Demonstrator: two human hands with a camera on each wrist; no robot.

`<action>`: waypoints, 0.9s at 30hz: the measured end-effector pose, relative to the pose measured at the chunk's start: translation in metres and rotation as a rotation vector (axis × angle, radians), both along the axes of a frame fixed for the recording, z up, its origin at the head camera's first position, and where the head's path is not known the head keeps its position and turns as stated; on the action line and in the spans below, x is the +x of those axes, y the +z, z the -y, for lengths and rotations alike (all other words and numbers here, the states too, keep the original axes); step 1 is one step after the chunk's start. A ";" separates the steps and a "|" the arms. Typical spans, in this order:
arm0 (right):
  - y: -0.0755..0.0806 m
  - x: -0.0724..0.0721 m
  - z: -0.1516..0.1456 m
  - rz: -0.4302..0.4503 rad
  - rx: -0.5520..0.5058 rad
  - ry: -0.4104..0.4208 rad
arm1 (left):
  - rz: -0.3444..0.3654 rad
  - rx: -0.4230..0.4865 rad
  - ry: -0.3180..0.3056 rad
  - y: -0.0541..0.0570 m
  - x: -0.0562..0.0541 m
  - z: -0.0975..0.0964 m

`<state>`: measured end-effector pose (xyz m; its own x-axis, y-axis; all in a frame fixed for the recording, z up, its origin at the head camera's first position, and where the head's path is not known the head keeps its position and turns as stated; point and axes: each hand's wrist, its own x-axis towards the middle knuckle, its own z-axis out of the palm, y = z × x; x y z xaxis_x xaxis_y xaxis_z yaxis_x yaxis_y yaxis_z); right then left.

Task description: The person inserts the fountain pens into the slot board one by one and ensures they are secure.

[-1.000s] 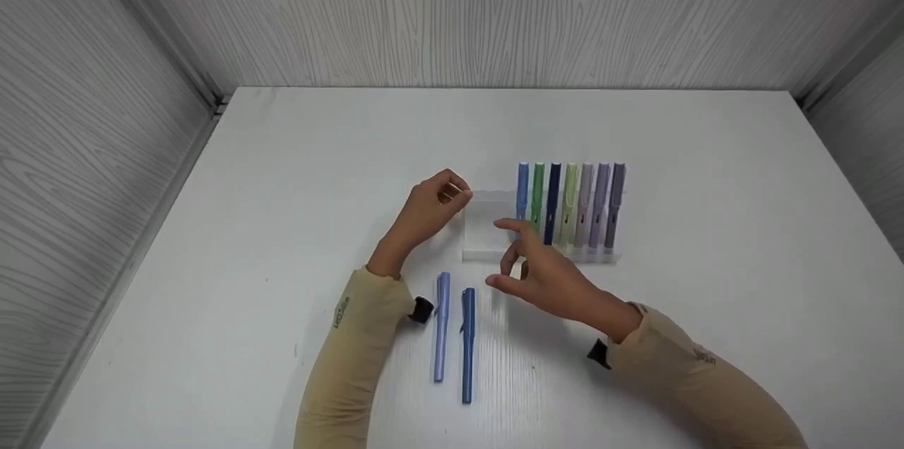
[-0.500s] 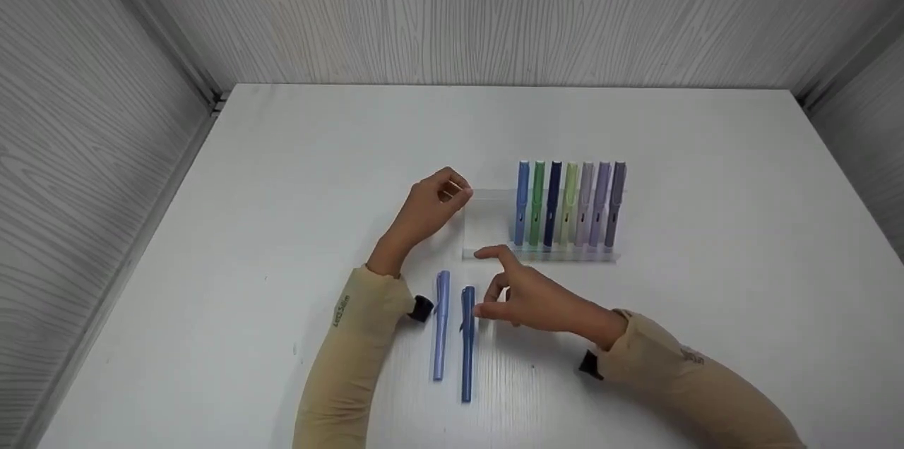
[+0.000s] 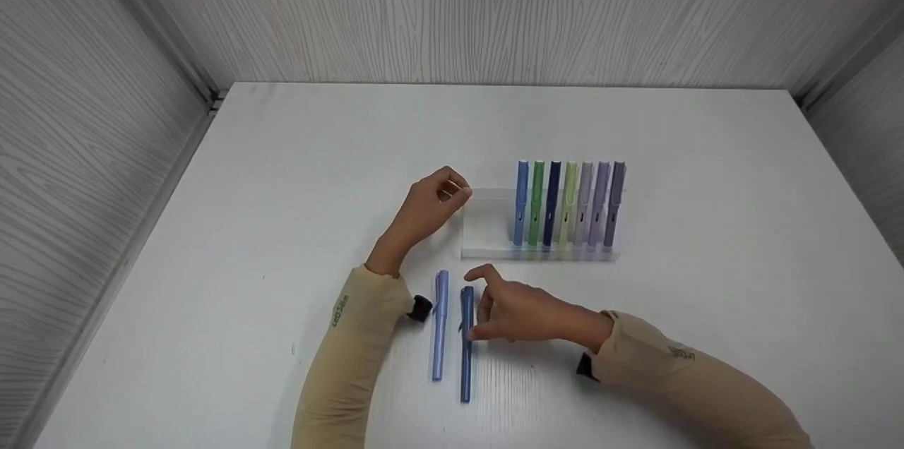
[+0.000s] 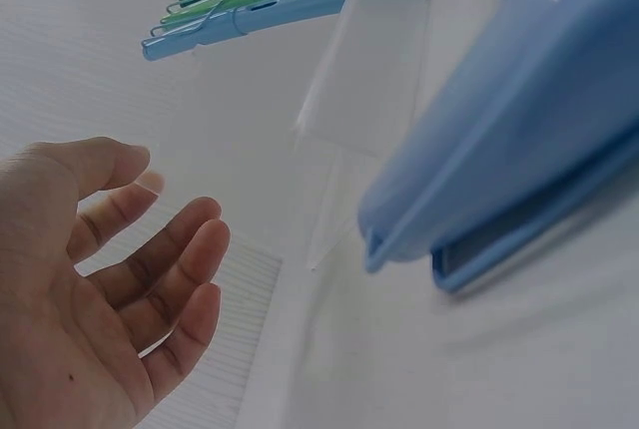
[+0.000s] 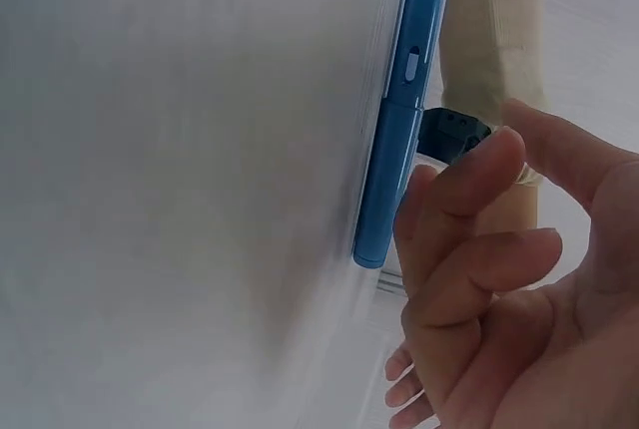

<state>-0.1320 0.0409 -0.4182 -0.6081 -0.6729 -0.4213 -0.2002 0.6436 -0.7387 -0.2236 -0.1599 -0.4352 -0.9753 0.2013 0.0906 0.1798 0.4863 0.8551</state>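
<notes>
My left hand is at the upper left corner of a clear pen rack, thumb and index finger pinching that corner. In the left wrist view its other fingers are loosely bent. My right hand hovers at a dark blue pen lying on the table, with the thumb tip over it in the head view. The right wrist view shows the right fingers parted beside the blue pen, not closed round it. Left of it lies a light blue pen, seen large in the left wrist view.
Several capped pens stand side by side in the rack's right part, among them a blue pen, a green pen and a dark purple pen. Wood-grained panels enclose the white table.
My right hand has moved down and slightly left, from in front of the rack to the dark blue pen. The left hand stays at the rack's corner, and the pens have not moved.
</notes>
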 end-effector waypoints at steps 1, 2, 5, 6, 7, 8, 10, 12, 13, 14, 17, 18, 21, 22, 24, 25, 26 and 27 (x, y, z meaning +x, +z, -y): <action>0.000 0.000 0.001 0.003 0.007 0.001 | 0.001 0.001 -0.001 0.000 0.000 0.000; -0.001 0.000 0.001 0.004 0.016 0.002 | 0.002 0.002 -0.001 0.000 0.000 0.000; -0.003 -0.001 0.003 -0.001 0.040 0.012 | -0.001 0.005 -0.002 0.000 0.001 0.000; -0.004 -0.001 0.003 -0.008 0.047 0.018 | -0.004 0.006 -0.003 0.000 0.001 0.000; -0.005 -0.001 0.004 -0.013 0.054 0.022 | -0.006 0.006 -0.005 0.001 0.001 0.000; -0.005 -0.001 0.004 -0.021 0.061 0.025 | -0.008 0.008 -0.006 0.001 0.001 0.000; -0.006 -0.001 0.006 -0.038 0.075 0.026 | -0.013 0.008 -0.008 0.001 0.001 0.000; -0.006 -0.001 0.007 -0.054 0.093 0.023 | -0.016 0.007 -0.005 0.001 0.001 0.000; -0.006 -0.001 0.008 -0.060 0.103 0.019 | -0.017 0.005 -0.004 0.001 0.001 0.000; -0.005 -0.001 0.009 -0.066 0.115 0.016 | -0.018 0.003 -0.002 0.000 0.001 0.000; -0.005 -0.002 0.012 -0.077 0.151 0.012 | -0.012 -0.001 -0.001 0.000 0.001 0.000; -0.005 -0.003 0.013 -0.081 0.162 0.010 | -0.010 -0.003 0.000 0.000 0.001 0.000; -0.005 -0.004 0.016 -0.093 0.185 0.011 | -0.003 -0.006 0.003 0.000 0.001 0.000; -0.006 -0.005 0.016 -0.099 0.189 0.013 | -0.001 -0.006 0.004 0.000 0.001 0.000; -0.006 -0.006 0.018 -0.106 0.200 0.013 | 0.003 -0.005 0.006 0.001 0.000 0.000; -0.006 -0.006 0.018 -0.111 0.206 0.015 | 0.003 -0.005 0.005 0.001 0.000 0.000; -0.006 -0.006 0.019 -0.114 0.212 0.016 | 0.004 -0.004 0.005 0.001 0.000 0.000; -0.006 -0.007 0.020 -0.122 0.219 0.019 | 0.005 -0.003 0.005 0.001 0.000 0.000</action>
